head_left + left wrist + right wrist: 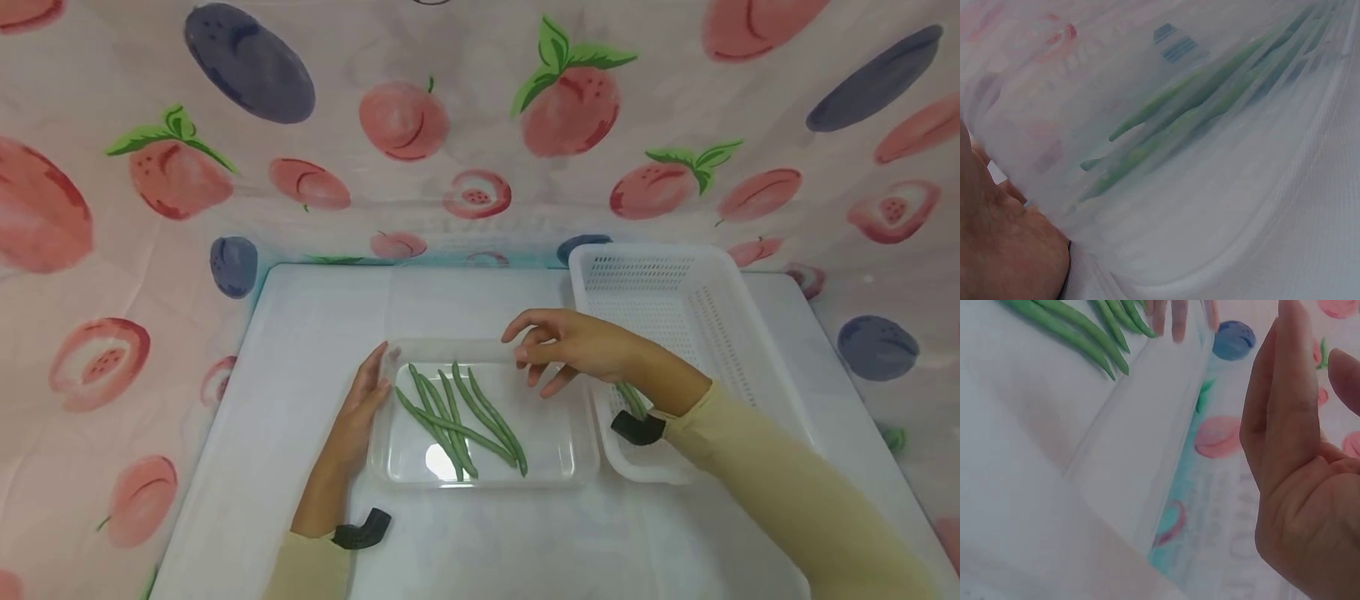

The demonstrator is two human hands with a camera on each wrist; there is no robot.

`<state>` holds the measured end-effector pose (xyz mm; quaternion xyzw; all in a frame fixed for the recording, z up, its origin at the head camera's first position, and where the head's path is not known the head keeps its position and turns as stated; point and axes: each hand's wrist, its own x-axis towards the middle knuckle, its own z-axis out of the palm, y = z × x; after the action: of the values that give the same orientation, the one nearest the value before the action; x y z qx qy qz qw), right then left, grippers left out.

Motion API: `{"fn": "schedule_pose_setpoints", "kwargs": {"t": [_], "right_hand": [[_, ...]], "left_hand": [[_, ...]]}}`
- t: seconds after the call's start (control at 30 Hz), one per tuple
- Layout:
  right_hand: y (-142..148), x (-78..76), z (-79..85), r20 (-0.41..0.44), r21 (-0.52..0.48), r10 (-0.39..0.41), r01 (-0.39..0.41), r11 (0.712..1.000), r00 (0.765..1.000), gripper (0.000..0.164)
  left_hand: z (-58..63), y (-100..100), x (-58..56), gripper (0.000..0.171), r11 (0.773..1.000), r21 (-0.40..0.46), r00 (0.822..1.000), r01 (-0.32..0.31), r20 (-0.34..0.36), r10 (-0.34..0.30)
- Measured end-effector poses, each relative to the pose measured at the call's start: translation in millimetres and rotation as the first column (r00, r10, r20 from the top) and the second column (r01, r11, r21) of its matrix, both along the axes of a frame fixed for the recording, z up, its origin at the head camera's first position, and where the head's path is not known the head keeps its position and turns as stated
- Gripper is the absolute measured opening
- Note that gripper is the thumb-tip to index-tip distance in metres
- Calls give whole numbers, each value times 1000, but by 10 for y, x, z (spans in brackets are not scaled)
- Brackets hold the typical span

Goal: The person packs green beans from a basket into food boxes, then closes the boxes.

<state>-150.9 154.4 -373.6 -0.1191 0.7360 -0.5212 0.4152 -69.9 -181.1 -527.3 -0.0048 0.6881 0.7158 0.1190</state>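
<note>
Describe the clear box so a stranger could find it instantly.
On the white table, find the white basket with the holes. The clear box is just left of it, touched by the person's left hand. Unlike the basket, its walls are see-through and have no holes.

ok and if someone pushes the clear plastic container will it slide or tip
The clear plastic container would probably slide rather than tip, being wide and low. It looks light for its size, holding only a few green beans. Those beans may shift, since they lie loose and crossed on its flat bottom.
</note>
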Motion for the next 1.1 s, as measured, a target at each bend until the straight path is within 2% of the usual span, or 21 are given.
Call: {"fn": "schedule_pose_setpoints", "kwargs": {"t": [0.2,0.5,0.73,0.93,1.1], "right_hand": [[268,-30,85,-7,-57,-65,64,996,998,36],[742,-134,124,-52,-127,-137,130,983,989,26],[1081,-209,-33,-33,-138,-206,199,970,978,24],[1268,-274,-192,-1,-47,-275,275,960,961,37],[1407,-326,-400,41,18,-289,288,957,957,45]], "left_hand": [[7,-1,-1,55,1000,8,1000,-1,-6,1],[12,0,-2,56,1000,22,1000,4,-11,-3],[9,-5,4,56,999,44,1000,-1,-2,1],[8,2,5,55,1000,29,1000,-1,4,1],[14,14,7,55,1000,31,1000,-3,5,3]]}}
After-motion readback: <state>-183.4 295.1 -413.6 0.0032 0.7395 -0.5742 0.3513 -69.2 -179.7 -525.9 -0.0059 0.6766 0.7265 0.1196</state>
